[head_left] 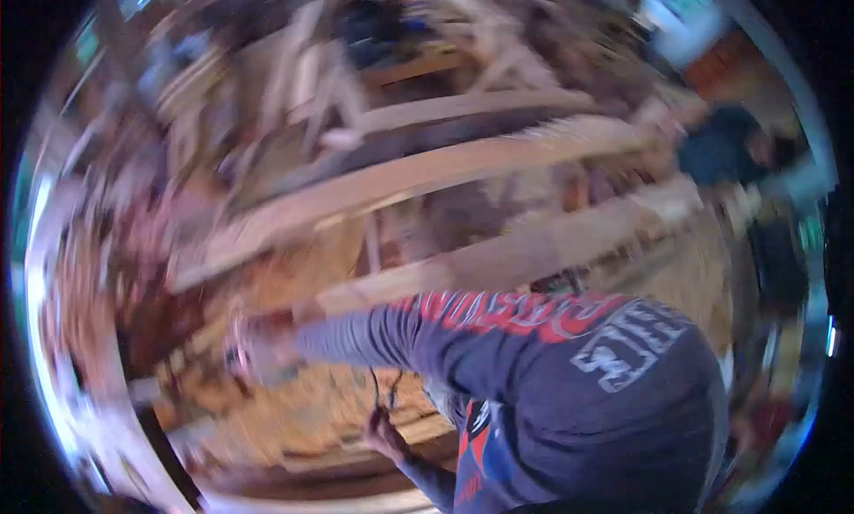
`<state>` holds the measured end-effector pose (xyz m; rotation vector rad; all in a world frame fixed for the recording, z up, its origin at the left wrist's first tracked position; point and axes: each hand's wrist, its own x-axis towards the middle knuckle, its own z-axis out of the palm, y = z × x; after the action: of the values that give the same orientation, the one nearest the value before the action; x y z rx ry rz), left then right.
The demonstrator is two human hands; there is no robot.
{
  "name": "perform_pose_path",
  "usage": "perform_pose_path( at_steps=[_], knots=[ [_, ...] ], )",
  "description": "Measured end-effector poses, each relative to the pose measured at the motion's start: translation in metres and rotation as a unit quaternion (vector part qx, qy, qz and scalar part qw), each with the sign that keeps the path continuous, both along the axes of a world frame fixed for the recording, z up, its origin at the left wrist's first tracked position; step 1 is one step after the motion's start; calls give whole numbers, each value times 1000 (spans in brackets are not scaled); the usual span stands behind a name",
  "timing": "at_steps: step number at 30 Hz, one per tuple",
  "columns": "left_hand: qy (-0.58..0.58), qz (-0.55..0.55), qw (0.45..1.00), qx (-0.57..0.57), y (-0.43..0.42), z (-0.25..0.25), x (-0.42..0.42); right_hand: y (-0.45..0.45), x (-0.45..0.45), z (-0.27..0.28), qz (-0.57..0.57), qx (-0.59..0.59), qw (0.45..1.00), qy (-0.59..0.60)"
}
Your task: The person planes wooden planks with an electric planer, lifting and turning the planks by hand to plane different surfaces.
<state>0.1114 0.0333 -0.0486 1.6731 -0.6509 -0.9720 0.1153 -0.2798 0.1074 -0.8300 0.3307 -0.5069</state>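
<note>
The whole head view is smeared by motion. My right arm, in a grey sleeve with red lettering, reaches left across the picture. My right hand (262, 349) is at its end, near the end of a long wooden beam (498, 256); its fingers are too blurred to read. Lower down, my left hand (382, 432) is closed around a thin, dark cord-like thing (384, 391) that rises from it. Under both hands lies an orange-brown, wood-coloured surface (311, 416).
Another long plank (418, 171) runs across behind the beam. A person in a dark top (725, 145) is at the right, near the far ends of the timbers. Blurred wooden frames (334, 87) fill the background.
</note>
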Motion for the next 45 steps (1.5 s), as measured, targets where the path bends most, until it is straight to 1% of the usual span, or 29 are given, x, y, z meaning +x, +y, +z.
perform_pose_path(
  at_steps=[1,2,3,4,5,6,8,9,11,14,15,16,17,19,20,21,22,23,24,25,27,29,31,34,36,38,40,44,45],
  knots=[
    [-45,-87,995,15,-4,18,-8,8,-36,-1,-53,-162,985,30],
    [39,-53,997,31,-2,8,-22,18,-74,-1,-109,-314,940,73],
    [107,-61,992,37,5,-7,-8,24,-103,-14,-133,-335,928,96],
    [120,-94,988,29,11,-3,-36,45,-144,-5,-144,-367,910,130],
    [122,-116,985,42,8,3,-40,55,-176,-4,-144,-346,912,166],
    [83,-202,973,69,9,-8,-31,65,-207,-2,-144,-324,913,202],
    [68,-273,954,106,4,-10,-49,84,-300,29,-69,-358,853,372],
    [70,-299,944,118,0,-7,-64,96,-326,41,-66,-352,842,404],
    [86,-343,925,137,-8,-10,-77,119,-372,53,-78,-331,818,465],
    [85,-403,899,148,-36,-9,-102,133,-410,26,-121,-348,787,494],
    [83,-419,891,151,-46,-9,-104,134,-419,22,-128,-343,788,495],
    [79,-438,882,152,-57,-10,-108,131,-430,21,-84,-316,798,507],
    [80,-448,878,150,-62,-10,-102,127,-414,21,-20,-300,804,512],
    [51,-465,870,153,-63,-6,-96,130,-411,14,-129,-417,828,352],
    [22,-478,866,147,-64,-3,-93,129,-402,5,-163,-403,843,317],
    [-61,-496,861,95,-58,-9,-83,126,-401,-9,-54,-465,767,439],
    [-121,-505,847,114,-69,37,-92,124,-389,16,-77,-325,808,485],
    [-77,-473,868,132,-66,46,-88,122,-375,12,-87,-293,802,514],
    [-62,-441,891,91,-57,44,-84,119,-366,4,-64,-312,794,518],
    [-79,-413,896,145,-55,56,-83,112,-354,1,-56,-326,781,530],
    [-36,-345,927,144,-34,31,-72,87,-321,6,-8,-343,784,517],
    [-53,-301,938,163,-34,49,-54,64,-278,4,28,-354,781,515],
    [-88,-274,943,165,-5,44,-49,75,-245,-8,-68,-394,796,455],
    [-22,-133,979,151,15,35,-19,43,-150,-19,-66,-434,768,467],
    [-37,-93,983,152,28,31,5,19,-82,-10,-15,-419,769,483],
    [24,-4,989,148,32,37,19,-1,-23,-33,-40,-419,790,446],
    [36,30,988,147,33,37,31,-12,29,-19,-62,-437,803,400],
    [42,100,986,124,29,31,41,-31,97,2,12,-522,713,468],
    [37,120,987,95,25,30,42,-34,111,2,-6,-482,749,454]
  ],
)
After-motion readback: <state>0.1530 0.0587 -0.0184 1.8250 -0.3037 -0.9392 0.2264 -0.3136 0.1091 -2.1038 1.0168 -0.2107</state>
